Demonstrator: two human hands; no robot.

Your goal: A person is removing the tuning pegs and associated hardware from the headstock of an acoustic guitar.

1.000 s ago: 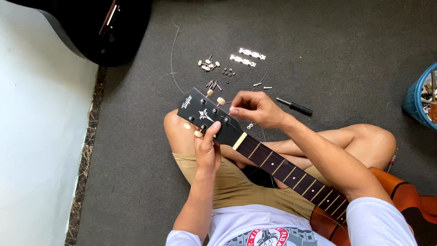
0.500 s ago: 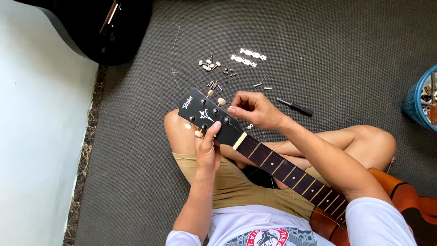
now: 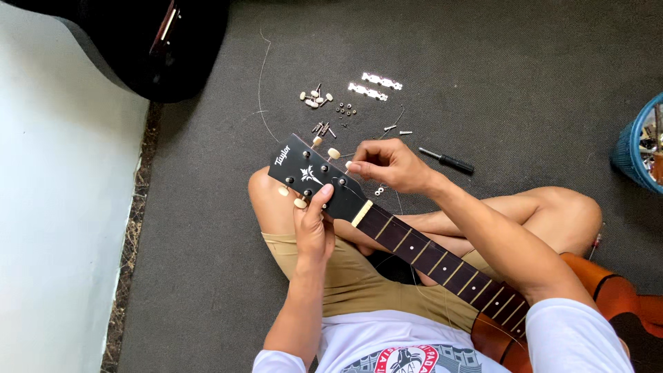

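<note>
I sit cross-legged on a dark carpet with a guitar across my lap. Its black headstock points up and left, and the dark fretboard runs down to the brown body at the lower right. My left hand grips the neck from below at the white nut, thumb resting on the headstock face. My right hand pinches a cream tuning peg on the headstock's far edge. Two more cream pegs stick out beside it.
Loose tuner parts lie on the carpet beyond the headstock: cream-knobbed pegs, small washers and screws, two metal plates. A black screwdriver lies at the right. A black guitar case sits top left, a blue basket far right.
</note>
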